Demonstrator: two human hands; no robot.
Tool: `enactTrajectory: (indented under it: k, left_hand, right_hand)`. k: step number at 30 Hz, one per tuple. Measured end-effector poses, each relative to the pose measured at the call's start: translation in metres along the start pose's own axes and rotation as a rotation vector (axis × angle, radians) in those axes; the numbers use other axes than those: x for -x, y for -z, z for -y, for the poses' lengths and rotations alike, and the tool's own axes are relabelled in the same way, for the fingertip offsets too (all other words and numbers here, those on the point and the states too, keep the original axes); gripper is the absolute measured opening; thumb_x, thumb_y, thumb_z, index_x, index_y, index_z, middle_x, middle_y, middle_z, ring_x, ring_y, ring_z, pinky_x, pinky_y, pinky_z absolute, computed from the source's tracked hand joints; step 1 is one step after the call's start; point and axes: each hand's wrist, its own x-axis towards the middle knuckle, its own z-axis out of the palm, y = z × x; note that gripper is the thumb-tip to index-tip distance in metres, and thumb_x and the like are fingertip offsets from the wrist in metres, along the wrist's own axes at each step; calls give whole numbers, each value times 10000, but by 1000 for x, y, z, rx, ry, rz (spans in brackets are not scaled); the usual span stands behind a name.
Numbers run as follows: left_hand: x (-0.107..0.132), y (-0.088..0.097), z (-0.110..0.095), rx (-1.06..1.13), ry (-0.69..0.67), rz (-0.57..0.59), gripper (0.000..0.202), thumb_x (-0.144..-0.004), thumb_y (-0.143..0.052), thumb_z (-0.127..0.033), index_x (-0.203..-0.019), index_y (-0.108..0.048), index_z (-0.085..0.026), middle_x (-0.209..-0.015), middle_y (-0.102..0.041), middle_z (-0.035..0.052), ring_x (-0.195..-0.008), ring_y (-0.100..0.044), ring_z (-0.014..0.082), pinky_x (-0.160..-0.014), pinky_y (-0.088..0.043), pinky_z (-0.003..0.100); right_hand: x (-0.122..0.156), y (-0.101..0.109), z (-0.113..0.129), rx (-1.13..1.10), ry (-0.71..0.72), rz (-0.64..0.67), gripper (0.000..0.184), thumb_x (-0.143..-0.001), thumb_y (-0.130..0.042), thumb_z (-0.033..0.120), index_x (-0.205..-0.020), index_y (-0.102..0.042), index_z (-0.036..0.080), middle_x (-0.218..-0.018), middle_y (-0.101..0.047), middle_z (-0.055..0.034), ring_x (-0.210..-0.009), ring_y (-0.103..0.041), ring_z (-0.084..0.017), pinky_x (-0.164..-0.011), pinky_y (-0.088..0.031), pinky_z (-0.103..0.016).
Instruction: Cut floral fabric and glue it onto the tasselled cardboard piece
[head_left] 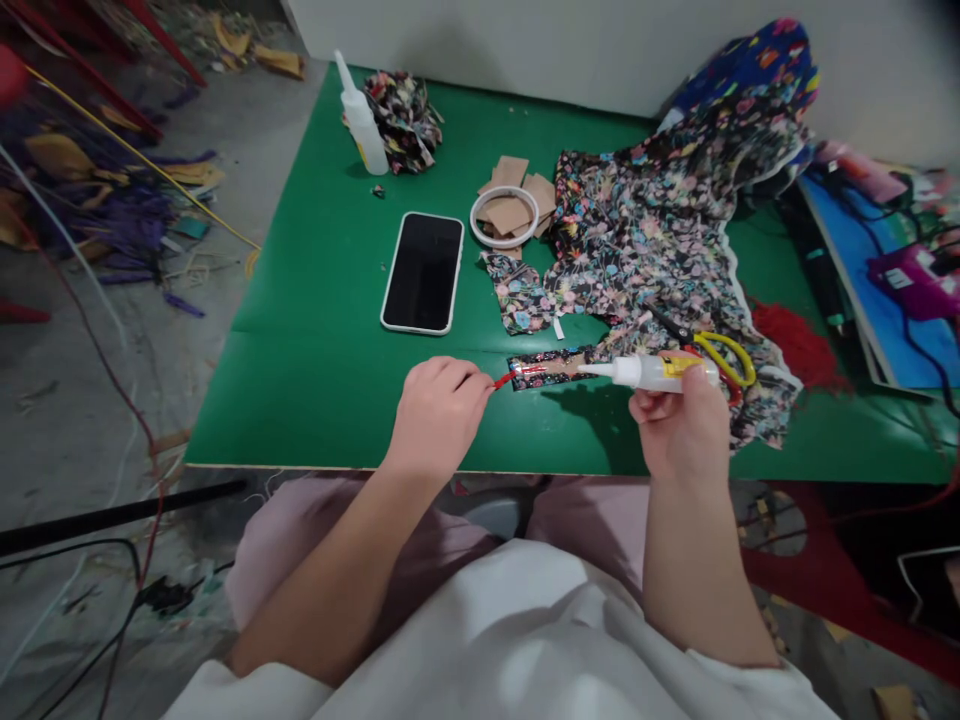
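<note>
My right hand [686,415] is closed around a white glue bottle [652,373] with a yellow label, tilted level so its long nozzle points left. The nozzle tip is over a narrow floral fabric strip [551,368] lying on the green table, with a tan piece and wet-looking glue on it. Between the fingertips of my left hand [442,410] is a thin red cord [504,380], which runs onto the strip's left end. Scissors [721,358] with yellow handles lie on floral fabric [645,230], just beyond the right hand.
A phone [424,272] lies left of a white ring [504,240] resting on brown card pieces [514,172]. Another glue bottle [364,125] stands beside bunched floral fabric [409,120]. Red threads [799,345] and a blue folder [870,300] are at right. The green table's [315,400] front edge is near my lap.
</note>
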Motion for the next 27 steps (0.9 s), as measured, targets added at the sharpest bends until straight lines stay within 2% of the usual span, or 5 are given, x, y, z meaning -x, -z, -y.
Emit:
enactTrajectory:
  k: [8,16,21,23,27]
  left_hand:
    - [-1,3,-1,21,-22,-16,182,-888,-465,-234,-840,-631,-174,-867,-665,31,-827,-552,179,-746,-408,334]
    - [-6,0,-6,82,-1,-91,150,-891,-464,-234,-874,-598,-169,-876,-656,31,-826,-565,172,-731,-416,309]
    - [-10,4,-8,78,49,-37,164,-902,-438,-244,-879,-586,-178,-865,-644,22,-789,-561,165,-718,-415,302]
    - [-12,4,-9,51,89,12,176,-900,-438,-257,-869,-591,-175,-856,-640,26,-790,-553,175,-716,-412,309]
    - [-12,1,-8,13,86,53,248,-863,-508,-362,-994,-601,-173,-939,-632,51,-866,-540,205,-741,-409,330]
  right_hand:
    - [-6,0,0,-138,-155,-24,450,-581,-697,554,-799,-579,178,-528,-484,58,-406,-410,-52,-324,-300,-162]
    - [-6,12,6,-273,-217,26,296,-670,-621,482,-754,-598,199,-585,-485,28,-515,-456,-69,-368,-349,-158]
    - [-4,24,3,-286,-207,48,296,-663,-634,458,-813,-641,202,-645,-546,16,-553,-488,-73,-400,-385,-161]
    - [-3,28,1,-273,-186,56,286,-689,-621,454,-849,-648,219,-693,-587,16,-596,-526,-79,-462,-439,-175]
    - [-3,34,-3,-178,-119,120,244,-716,-624,339,-957,-629,302,-1011,-644,26,-896,-600,-113,-778,-509,-266]
